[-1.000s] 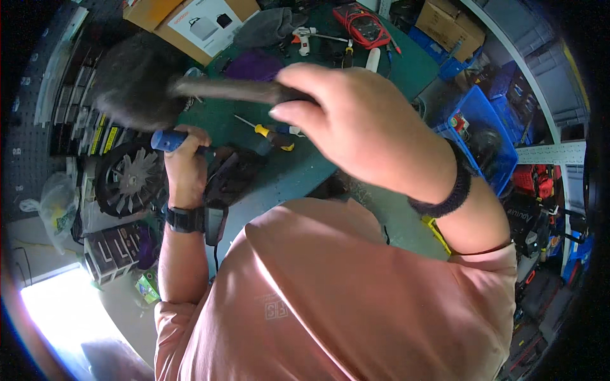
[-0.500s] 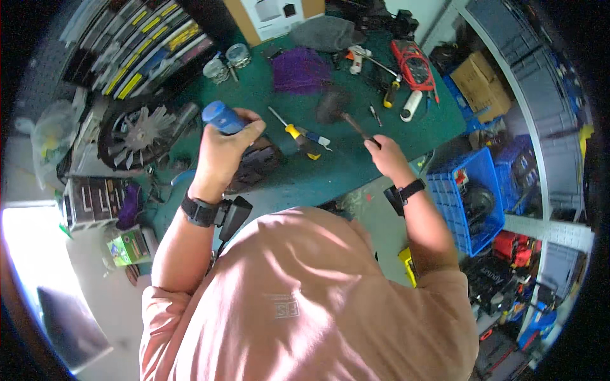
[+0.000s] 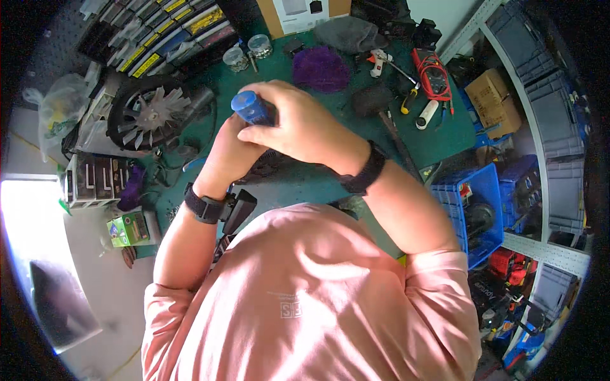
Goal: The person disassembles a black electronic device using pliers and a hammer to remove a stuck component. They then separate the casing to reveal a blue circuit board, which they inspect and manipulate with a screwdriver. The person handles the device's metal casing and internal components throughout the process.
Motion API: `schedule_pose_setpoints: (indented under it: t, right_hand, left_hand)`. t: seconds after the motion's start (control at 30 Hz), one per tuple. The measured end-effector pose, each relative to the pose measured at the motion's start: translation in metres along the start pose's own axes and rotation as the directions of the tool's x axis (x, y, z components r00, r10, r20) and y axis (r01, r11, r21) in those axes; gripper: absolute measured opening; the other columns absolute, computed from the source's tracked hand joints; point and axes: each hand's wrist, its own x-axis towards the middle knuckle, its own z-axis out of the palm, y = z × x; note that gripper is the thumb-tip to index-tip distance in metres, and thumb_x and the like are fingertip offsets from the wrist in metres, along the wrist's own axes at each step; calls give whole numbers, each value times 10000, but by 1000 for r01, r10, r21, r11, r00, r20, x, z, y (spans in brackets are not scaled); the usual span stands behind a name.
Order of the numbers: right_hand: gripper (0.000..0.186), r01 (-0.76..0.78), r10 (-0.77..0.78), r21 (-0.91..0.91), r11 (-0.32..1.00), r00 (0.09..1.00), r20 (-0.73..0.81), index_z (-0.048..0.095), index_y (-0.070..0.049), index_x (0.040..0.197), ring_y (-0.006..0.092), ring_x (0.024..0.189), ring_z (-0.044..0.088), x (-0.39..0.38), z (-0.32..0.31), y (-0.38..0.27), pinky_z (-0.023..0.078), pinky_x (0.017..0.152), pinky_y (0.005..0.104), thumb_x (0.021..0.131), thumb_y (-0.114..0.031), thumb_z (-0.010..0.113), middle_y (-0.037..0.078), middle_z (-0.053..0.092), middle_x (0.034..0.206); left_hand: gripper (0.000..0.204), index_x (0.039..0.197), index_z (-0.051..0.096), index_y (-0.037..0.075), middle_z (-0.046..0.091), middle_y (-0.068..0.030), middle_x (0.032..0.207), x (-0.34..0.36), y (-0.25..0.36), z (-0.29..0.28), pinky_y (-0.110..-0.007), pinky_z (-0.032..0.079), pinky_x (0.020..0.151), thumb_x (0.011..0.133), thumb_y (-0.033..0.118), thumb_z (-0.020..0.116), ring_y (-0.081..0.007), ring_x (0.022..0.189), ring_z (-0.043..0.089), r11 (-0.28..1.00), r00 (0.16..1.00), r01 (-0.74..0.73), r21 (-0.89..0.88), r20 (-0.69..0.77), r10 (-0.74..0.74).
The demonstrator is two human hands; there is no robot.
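Note:
Both my hands meet over the near edge of the green bench, around a blue-handled tool (image 3: pixel 251 108) that stands roughly upright. My left hand (image 3: pixel 230 152) is closed round its lower part. Higher up, my right hand (image 3: pixel 295 120) wraps over the handle with the thumb across the front. The tool's lower end is hidden by my hands. Beneath them, a black ribbed part (image 3: pixel 270 164) shows only in part. To the right of my right hand, a mallet (image 3: pixel 372 101) with a dark head lies on the bench, its handle slanting toward me.
A finned wheel (image 3: pixel 152 114) sits at the left, near a rack of parts drawers (image 3: pixel 159 32). Two clear jars (image 3: pixel 259 46), a purple cloth (image 3: pixel 321 68), a glue gun (image 3: pixel 379 63) and a red-cabled meter (image 3: pixel 433 79) lie farther back. A blue crate (image 3: pixel 486 209) stands at the right.
My right hand has let go of the mallet, which now rests on the bench, and has moved left onto the blue handle. It now covers the yellow-handled screwdriver seen earlier.

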Motion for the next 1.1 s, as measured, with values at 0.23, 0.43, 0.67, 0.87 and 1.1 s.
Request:
schedule_pose_setpoints:
  t: [0.23,0.43,0.67,0.87,1.1]
  right_hand:
    - [254,-305,294,10,952,926,236,645,-13,875,383,777,633,13,2,-9,499,681,403,715,-195,723,206,651,824]
    - [171,-274,268,24,961,951,156,644,-32,775,318,651,635,5,-6,-17,493,615,382,710,-180,699,167,646,706]
    - [163,-260,340,336,905,918,-204,654,-35,698,60,562,594,18,-122,-48,466,538,243,774,-159,727,-13,626,613]
    - [98,-325,388,318,891,908,-157,654,-12,793,95,708,622,-39,-125,-9,493,678,251,809,-107,673,37,666,746]
    - [73,-337,422,369,866,889,-179,649,-27,776,56,632,555,-57,-97,6,435,568,230,797,-75,700,4,628,687]
  left_hand:
    - [715,1256,548,63,595,-132,1222,-26,-82,51,-434,396,1001,632,246,844,-336,1170,537,810,988,-144,568,123,90]
    - [608,1221,573,121,606,-100,1189,-22,-122,83,-444,395,952,708,368,785,-300,1133,540,829,989,-145,540,48,142]
    - [609,1132,555,66,589,-144,1118,-13,-42,62,-449,415,954,632,273,834,-336,1079,547,668,986,34,744,83,-142]
    - [705,1224,537,59,575,-151,1165,-12,-33,63,-452,404,986,610,225,843,-346,1124,531,664,979,44,746,100,-178]
    - [831,1333,457,76,534,-166,1252,-6,-35,63,-456,381,1036,618,216,857,-358,1183,500,664,967,57,746,125,-223]
